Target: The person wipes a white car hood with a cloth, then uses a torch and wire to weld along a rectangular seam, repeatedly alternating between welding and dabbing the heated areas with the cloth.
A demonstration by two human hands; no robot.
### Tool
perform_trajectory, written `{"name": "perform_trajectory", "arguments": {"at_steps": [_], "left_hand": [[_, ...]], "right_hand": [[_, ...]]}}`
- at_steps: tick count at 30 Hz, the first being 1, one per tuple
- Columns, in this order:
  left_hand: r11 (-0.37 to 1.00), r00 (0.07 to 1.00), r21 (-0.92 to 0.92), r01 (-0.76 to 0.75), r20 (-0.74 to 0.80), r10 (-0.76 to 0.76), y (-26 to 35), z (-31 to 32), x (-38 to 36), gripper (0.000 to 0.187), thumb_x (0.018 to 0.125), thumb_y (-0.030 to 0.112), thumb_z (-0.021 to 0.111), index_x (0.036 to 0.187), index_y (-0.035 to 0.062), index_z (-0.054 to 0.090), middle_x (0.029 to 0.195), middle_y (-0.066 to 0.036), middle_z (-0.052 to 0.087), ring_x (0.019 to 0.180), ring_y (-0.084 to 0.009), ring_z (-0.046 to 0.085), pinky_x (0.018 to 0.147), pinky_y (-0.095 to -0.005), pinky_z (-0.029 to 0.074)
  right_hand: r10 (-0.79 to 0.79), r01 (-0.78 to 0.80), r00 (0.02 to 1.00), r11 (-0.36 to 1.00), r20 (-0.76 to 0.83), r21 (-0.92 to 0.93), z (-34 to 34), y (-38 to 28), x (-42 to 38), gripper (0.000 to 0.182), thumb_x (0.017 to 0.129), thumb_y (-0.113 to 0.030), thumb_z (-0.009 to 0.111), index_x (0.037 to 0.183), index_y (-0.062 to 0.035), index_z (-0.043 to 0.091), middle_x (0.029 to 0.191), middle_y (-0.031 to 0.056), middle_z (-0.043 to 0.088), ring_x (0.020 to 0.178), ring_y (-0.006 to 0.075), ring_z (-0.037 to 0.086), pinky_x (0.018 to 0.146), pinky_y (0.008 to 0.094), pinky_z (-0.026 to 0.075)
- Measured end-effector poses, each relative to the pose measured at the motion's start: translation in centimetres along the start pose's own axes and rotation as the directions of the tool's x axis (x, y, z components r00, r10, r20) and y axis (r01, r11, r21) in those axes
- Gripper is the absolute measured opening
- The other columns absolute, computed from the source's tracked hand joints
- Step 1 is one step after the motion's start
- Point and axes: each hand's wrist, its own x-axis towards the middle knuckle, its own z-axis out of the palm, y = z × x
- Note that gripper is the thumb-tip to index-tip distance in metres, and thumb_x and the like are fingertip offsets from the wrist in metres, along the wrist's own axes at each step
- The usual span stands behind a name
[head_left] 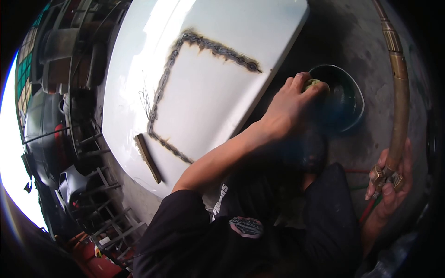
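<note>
My left hand (293, 95) is closed on a yellowish-green wad, a rag or sponge (314, 83), at the near rim of a dark bucket (362, 105). Most of the wad is hidden by my fingers. On the right, my right hand (402, 183) is wrapped round the valve end of a brass gas torch (397, 99), whose tip points away from me. Red and green hoses (371, 209) run from its base. Beneath my left arm lies a white car panel (208, 92) with a dark, scorched weld bead (160, 88) along three sides of a rectangle.
A wire brush (148, 159) with a wooden handle lies on the panel, near some thin wire (146, 104). Metal racks (113, 222) and a dark car (42, 134) stand at the left. Grey concrete floor (366, 37) surrounds the bucket.
</note>
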Motion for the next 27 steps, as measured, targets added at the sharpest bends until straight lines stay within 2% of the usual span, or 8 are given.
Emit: {"name": "perform_trajectory", "arguments": {"at_steps": [2, 12, 15, 18, 20, 22, 24, 27], "left_hand": [[0.924, 0.975, 0.362, -0.125, -0.127, 0.182, -0.5, -1.0, -0.2, 0.059, 0.084, 0.005, 0.074, 0.141, 0.0179, 0.062, 0.139, -0.025, 0.054, 0.116, -0.0449, 0.061, 0.099, -0.0504, 0.054], [0.708, 0.970, 0.677, -0.202, 0.041, 0.238, -11.7, -8.6, -2.0, 0.054, 0.083, 0.011, 0.070, 0.137, 0.0151, 0.070, 0.148, -0.019, 0.049, 0.123, -0.0419, 0.051, 0.109, -0.0530, 0.043], [0.629, 0.933, 0.777, -0.019, -0.212, 0.291, -16.3, -18.5, 0.0, 0.042, 0.084, 0.012, 0.080, 0.126, 0.0103, 0.075, 0.124, -0.018, 0.065, 0.110, -0.0359, 0.057, 0.097, -0.0466, 0.046], [0.424, 0.885, 0.808, 0.409, -0.464, 0.030, -25.2, -29.2, -0.9, 0.028, 0.093, 0.011, 0.077, 0.121, 0.0107, 0.078, 0.118, -0.014, 0.068, 0.106, -0.0287, 0.056, 0.089, -0.0411, 0.049], [0.467, 0.820, 0.709, 0.529, -0.569, -0.065, -21.7, -27.3, -1.2, 0.033, 0.092, 0.003, 0.073, 0.124, 0.0107, 0.077, 0.117, -0.017, 0.068, 0.108, -0.0298, 0.055, 0.090, -0.0413, 0.049], [0.576, 0.908, 0.756, 0.311, -0.415, 0.055, -19.2, -19.6, -1.6, 0.041, 0.088, -0.003, 0.070, 0.126, 0.0124, 0.076, 0.120, -0.017, 0.066, 0.111, -0.0309, 0.055, 0.093, -0.0443, 0.050], [0.854, 0.952, 0.520, 0.031, -0.275, 0.132, -13.5, -11.4, -1.5, 0.052, 0.079, -0.008, 0.065, 0.126, 0.0129, 0.074, 0.127, -0.019, 0.058, 0.116, -0.0372, 0.055, 0.100, -0.0449, 0.048], [0.974, 0.992, 0.192, -0.122, 0.034, 0.118, -6.7, -3.4, -1.8, 0.050, 0.078, -0.005, 0.072, 0.125, 0.0108, 0.074, 0.129, -0.020, 0.059, 0.117, -0.0405, 0.059, 0.100, -0.0473, 0.051]], "right_hand": [[0.000, 0.000, 1.000, 1.000, 0.004, -0.002, 0.0, 0.1, 0.1, 0.091, 0.095, -0.031, 0.070, 0.167, 0.0005, 0.023, 0.106, 0.0155, 0.054, 0.061, 0.0093, 0.061, 0.040, 0.0183, 0.051], [0.043, -0.042, 0.999, 0.998, -0.011, 0.039, 0.8, -0.6, 0.6, 0.097, 0.093, -0.031, 0.078, 0.166, 0.0024, 0.024, 0.107, 0.0204, 0.057, 0.058, 0.0127, 0.063, 0.044, 0.0212, 0.054], [0.019, -0.019, 1.000, 1.000, -0.004, 0.015, 0.3, 0.0, 0.0, 0.095, 0.093, -0.031, 0.076, 0.166, 0.0020, 0.024, 0.107, 0.0186, 0.057, 0.060, 0.0109, 0.062, 0.043, 0.0195, 0.053], [-0.026, 0.025, 1.000, 1.000, -0.018, -0.014, -0.2, 0.2, -0.6, 0.093, 0.095, -0.031, 0.072, 0.166, 0.0014, 0.023, 0.108, 0.0168, 0.056, 0.061, 0.0091, 0.062, 0.042, 0.0180, 0.053], [-0.029, 0.028, 0.999, 0.999, -0.044, -0.019, -0.2, 0.1, -0.9, 0.093, 0.095, -0.032, 0.072, 0.166, 0.0014, 0.023, 0.108, 0.0168, 0.056, 0.060, 0.0089, 0.061, 0.041, 0.0181, 0.053], [0.027, -0.028, 0.999, 1.000, -0.046, -0.003, -0.2, -0.3, -0.7, 0.093, 0.095, -0.033, 0.072, 0.167, 0.0014, 0.023, 0.108, 0.0171, 0.055, 0.058, 0.0084, 0.061, 0.041, 0.0182, 0.052], [0.013, -0.013, 0.999, 1.000, -0.042, -0.004, 0.5, -0.6, 0.3, 0.093, 0.095, -0.032, 0.071, 0.167, 0.0016, 0.022, 0.108, 0.0171, 0.055, 0.057, 0.0081, 0.060, 0.041, 0.0183, 0.052], [0.016, -0.016, 1.000, 1.000, -0.011, 0.015, 1.6, -1.2, 1.4, 0.097, 0.094, -0.033, 0.074, 0.166, 0.0036, 0.020, 0.106, 0.0176, 0.055, 0.058, 0.0105, 0.062, 0.042, 0.0197, 0.054]]}}
